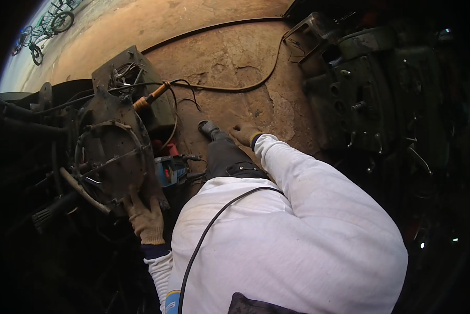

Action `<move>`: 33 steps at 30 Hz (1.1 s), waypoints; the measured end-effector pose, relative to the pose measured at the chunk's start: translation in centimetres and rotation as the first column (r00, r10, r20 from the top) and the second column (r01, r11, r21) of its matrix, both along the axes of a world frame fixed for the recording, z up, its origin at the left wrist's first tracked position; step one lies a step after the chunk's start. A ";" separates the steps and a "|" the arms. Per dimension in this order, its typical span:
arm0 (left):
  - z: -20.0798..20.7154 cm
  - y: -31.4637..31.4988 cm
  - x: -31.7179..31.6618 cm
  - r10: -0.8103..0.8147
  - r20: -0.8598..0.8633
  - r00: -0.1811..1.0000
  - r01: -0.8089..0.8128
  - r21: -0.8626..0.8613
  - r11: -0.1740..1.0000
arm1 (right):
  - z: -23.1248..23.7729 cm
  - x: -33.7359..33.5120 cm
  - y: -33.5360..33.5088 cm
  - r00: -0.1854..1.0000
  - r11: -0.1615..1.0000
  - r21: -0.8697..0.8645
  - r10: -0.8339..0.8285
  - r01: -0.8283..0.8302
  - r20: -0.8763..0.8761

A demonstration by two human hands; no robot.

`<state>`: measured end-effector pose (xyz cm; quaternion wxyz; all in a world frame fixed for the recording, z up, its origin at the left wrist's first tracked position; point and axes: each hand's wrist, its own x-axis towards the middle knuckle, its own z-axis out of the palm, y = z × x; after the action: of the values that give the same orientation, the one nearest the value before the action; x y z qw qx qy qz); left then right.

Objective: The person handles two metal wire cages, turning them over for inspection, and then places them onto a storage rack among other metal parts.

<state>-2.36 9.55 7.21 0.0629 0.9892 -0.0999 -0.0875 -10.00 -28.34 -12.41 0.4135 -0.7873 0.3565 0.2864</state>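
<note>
Lower left, we see the gloved left hand [147,219] spread flat on a dark metal plate [118,145], left edges lost in shadow; right hand [247,134], upper centre, we cannot tell whether gripping.

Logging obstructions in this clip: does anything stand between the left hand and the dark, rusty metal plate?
Nothing visible does; the tan-gloved left hand appears to rest directly on the near end of the plate.

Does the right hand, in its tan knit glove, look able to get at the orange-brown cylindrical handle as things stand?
Probably yes: the right hand looks empty, and mostly brown floor and a thin black cable show between it and the handle.
</note>
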 end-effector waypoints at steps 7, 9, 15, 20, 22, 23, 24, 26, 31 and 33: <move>-0.6 0.4 -0.2 -0.022 0.038 0.999 0.023 -0.015 1.000 | -2.9 -5.6 0.8 0.990 1.000 0.002 0.018 -0.018 -0.138; -0.6 0.5 -0.2 -0.024 0.030 0.999 0.025 -0.026 0.999 | -2.4 -6.6 0.4 0.988 0.999 0.035 0.030 -0.025 -0.151; 0.0 -0.2 0.1 -0.025 -0.009 1.000 0.025 -0.011 1.000 | -4.9 -7.7 0.3 0.985 1.000 -0.006 -0.026 0.026 -0.169; 0.2 -0.3 -0.1 -0.018 -0.008 1.000 0.018 -0.011 1.000 | -3.3 -6.5 1.7 0.988 0.998 -0.012 -0.064 0.063 -0.144; 0.2 -0.3 0.0 -0.035 -0.004 0.999 0.035 -0.011 0.999 | -4.2 -6.9 2.1 0.989 0.997 0.010 -0.075 0.077 -0.125; 0.2 -0.3 -0.1 -0.038 -0.001 0.999 0.038 -0.012 0.999 | -4.0 -6.9 2.2 0.991 0.997 0.034 -0.061 0.066 -0.123; 0.2 -0.2 -0.1 -0.039 0.000 0.999 0.039 -0.008 0.999 | -3.5 -6.9 2.2 0.992 0.997 0.059 -0.047 0.055 -0.121; 0.1 0.0 -0.2 -0.041 0.001 0.999 0.041 -0.002 0.999 | -2.7 -7.0 2.4 0.991 0.996 0.071 -0.042 0.051 -0.129; -0.1 0.3 -0.2 -0.056 0.002 0.998 0.056 -0.010 0.998 | -3.7 -7.9 2.1 0.988 0.997 0.037 -0.055 0.061 -0.143; -0.2 0.3 -0.1 -0.057 0.004 0.998 0.057 -0.004 0.998 | -4.6 -8.3 1.8 0.988 0.998 0.038 -0.051 0.057 -0.146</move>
<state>-2.50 9.89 7.00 0.0622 0.9859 -0.1284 -0.0869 -18.31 -26.56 -16.99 0.4106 -0.7457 0.4006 0.3390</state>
